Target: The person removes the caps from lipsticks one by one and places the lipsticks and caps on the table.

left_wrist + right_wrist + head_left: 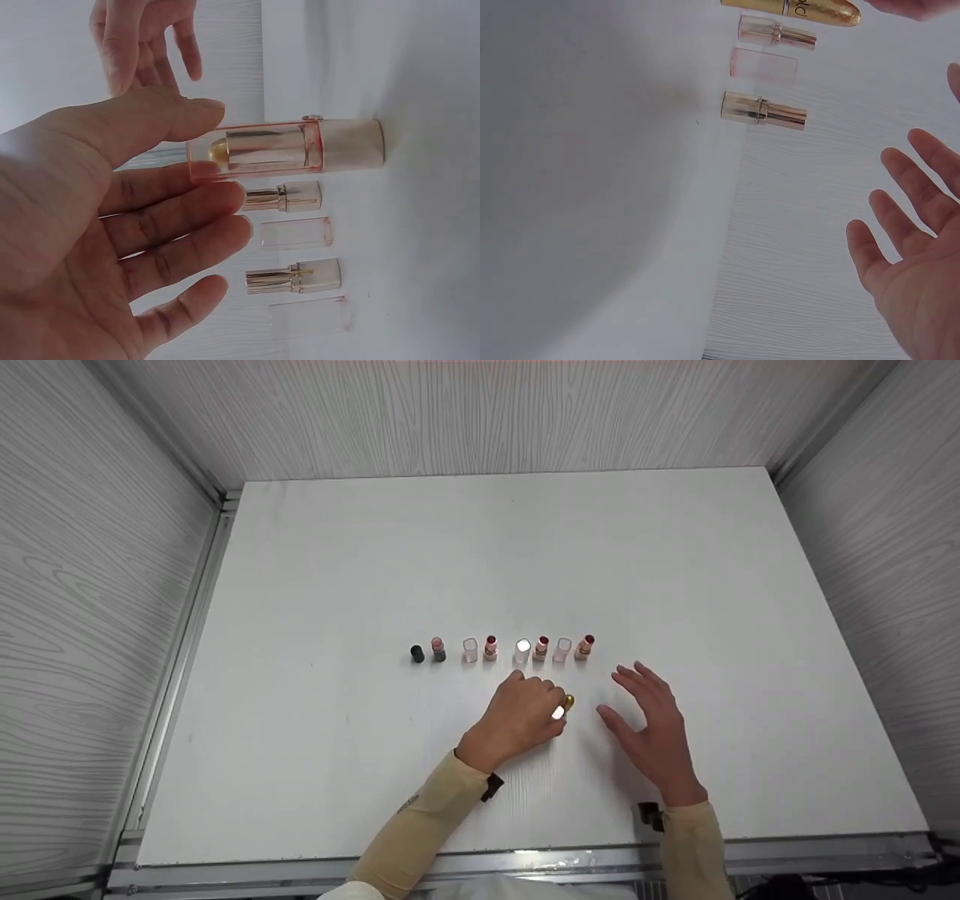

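My left hand (pixel 519 714) has thumb and index fingertips at either side of the clear cap (pixel 262 150) on a lipstick (pixel 354 142), pinching it near the top. That lipstick stands upright on the table, its metallic tube visible through the cap. Right beside it is a gold tube (pixel 569 702), also partly in the right wrist view with dark lettering. To the right, my right hand (pixel 654 731) is held apart from everything, fingers spread and holding nothing. Beyond both hands runs a row of uncapped lipsticks (pixel 541 649) with clear caps (pixel 562 650) standing between them.
At the row's left end stand a black cap (pixel 417 653) and a lipstick with a dark base (pixel 439 650). The white table (pixel 315 570) has grey wood-grain walls (pixel 465 416) behind and at both sides. A metal rail (pixel 540 861) runs along its front edge.
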Action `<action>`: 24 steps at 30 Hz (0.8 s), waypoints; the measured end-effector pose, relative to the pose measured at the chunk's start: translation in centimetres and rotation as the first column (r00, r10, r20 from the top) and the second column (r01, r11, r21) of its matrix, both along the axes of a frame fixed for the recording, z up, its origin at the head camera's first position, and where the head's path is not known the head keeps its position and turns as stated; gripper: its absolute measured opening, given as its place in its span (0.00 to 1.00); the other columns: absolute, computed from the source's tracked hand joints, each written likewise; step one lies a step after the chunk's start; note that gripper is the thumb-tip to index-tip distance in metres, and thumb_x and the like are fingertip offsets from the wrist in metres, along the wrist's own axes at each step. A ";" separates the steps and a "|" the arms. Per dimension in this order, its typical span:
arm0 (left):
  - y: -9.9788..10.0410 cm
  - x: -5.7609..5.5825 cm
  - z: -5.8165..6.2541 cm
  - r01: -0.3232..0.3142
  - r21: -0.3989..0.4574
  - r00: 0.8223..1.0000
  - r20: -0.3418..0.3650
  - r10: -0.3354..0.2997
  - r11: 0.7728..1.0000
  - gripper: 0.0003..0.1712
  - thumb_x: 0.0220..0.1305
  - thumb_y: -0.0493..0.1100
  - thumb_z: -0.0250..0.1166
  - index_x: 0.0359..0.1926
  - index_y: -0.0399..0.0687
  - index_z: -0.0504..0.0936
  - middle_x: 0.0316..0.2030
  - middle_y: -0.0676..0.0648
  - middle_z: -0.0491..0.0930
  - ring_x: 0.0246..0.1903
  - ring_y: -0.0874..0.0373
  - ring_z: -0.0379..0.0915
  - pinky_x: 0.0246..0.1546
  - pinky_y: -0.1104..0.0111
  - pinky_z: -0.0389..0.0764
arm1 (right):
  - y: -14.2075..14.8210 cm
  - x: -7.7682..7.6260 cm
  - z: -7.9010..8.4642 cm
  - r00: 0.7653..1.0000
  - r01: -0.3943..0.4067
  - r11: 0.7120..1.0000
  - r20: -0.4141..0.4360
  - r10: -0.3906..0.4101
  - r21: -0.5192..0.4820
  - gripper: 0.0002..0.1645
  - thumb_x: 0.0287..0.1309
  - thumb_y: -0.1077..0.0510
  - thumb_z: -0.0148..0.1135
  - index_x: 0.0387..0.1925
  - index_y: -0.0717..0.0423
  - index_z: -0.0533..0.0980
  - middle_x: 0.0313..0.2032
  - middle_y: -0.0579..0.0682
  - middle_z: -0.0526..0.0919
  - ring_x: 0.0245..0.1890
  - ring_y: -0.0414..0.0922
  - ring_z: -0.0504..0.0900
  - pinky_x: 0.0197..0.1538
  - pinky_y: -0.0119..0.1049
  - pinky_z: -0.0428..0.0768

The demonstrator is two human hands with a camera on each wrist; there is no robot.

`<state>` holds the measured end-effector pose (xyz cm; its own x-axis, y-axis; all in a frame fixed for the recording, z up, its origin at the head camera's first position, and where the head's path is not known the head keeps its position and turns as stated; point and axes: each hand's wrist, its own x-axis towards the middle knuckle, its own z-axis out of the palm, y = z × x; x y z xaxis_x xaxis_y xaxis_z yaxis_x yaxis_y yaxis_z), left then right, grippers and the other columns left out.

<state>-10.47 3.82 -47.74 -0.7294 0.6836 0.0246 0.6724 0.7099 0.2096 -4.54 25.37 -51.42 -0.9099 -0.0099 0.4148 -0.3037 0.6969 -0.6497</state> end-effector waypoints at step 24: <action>-2.1 1.8 5.2 0.226 0.355 0.942 -0.315 -0.112 0.907 0.08 0.62 0.49 0.72 0.38 0.52 0.88 0.28 0.57 0.82 0.31 0.65 0.78 0.38 0.67 0.74 | -1.2 -0.2 0.1 0.949 -0.294 0.956 -0.112 0.294 0.023 0.33 0.44 0.68 0.78 0.56 0.53 0.82 0.42 0.47 0.87 0.43 0.44 0.82 0.50 0.28 0.75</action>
<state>-8.62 1.75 -42.58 -0.5266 0.6916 0.4943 0.8460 0.4834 0.2249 -4.78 24.20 -51.28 -0.8135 -0.2726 0.5138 -0.5669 0.5693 -0.5954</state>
